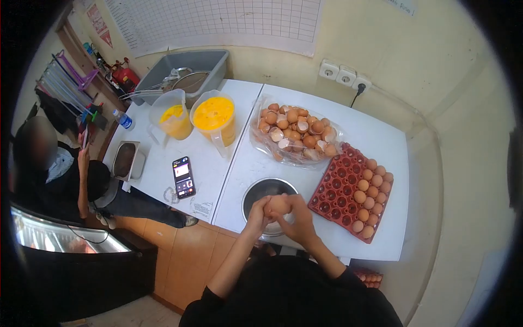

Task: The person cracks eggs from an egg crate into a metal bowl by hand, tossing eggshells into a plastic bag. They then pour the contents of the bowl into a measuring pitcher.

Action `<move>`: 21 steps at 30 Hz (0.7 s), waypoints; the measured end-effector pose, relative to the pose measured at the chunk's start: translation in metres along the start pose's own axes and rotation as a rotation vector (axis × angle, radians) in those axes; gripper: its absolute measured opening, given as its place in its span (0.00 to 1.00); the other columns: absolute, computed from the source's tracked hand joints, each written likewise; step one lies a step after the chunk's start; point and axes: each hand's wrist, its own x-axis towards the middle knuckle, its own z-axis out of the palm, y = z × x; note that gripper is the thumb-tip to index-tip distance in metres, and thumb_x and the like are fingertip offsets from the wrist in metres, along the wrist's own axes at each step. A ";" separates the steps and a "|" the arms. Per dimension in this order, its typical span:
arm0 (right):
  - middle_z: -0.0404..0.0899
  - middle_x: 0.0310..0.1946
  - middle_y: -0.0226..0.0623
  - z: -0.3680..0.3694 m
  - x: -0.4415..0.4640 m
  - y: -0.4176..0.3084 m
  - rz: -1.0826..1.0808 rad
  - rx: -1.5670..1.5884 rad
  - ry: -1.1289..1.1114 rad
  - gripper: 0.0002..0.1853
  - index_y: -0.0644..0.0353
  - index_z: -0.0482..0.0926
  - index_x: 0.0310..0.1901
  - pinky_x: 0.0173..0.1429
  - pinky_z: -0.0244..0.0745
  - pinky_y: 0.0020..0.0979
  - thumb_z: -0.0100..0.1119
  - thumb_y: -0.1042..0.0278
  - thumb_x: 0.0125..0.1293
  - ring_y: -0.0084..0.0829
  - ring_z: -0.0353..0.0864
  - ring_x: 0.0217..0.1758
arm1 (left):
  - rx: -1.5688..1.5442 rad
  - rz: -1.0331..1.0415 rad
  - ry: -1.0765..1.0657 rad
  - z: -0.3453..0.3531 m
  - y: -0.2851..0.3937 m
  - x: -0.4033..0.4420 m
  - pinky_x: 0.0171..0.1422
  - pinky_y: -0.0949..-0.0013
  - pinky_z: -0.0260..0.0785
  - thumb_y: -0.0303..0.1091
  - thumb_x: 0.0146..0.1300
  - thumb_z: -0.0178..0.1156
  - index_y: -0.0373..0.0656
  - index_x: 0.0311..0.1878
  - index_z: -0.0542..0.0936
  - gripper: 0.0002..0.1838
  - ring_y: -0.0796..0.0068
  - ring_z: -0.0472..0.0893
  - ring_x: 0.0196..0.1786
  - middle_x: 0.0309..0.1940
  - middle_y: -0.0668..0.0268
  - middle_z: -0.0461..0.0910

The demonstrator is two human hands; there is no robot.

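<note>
Over a round metal bowl [251, 195], my left hand [259, 214] and my right hand [298, 219] come together around a brown egg [279, 205]. Fingers of both hands are closed on it; whether its shell is cracked cannot be made out. Right of the bowl lies a red egg tray [336, 184], its right part holding several whole brown eggs [372, 191] and its left part showing bare cups. Behind the bowl, a clear plastic bag [260, 143] is full of broken eggshells [297, 131].
Two jugs with yellow egg liquid [213, 113] [174, 115] stand back left, before a grey tub [218, 64] with strainers. A phone [183, 177], metal container [128, 161] and bottle [123, 119] lie leftward. A seated person [60, 169] holds a phone at far left.
</note>
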 end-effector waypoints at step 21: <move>0.83 0.25 0.33 -0.010 0.011 0.040 0.498 0.495 -0.197 0.18 0.59 0.79 0.52 0.27 0.73 0.23 0.66 0.58 0.67 0.19 0.80 0.23 | 0.231 0.253 -0.020 0.001 0.012 -0.010 0.46 0.71 0.85 0.26 0.59 0.71 0.33 0.51 0.80 0.18 0.70 0.85 0.44 0.45 0.60 0.81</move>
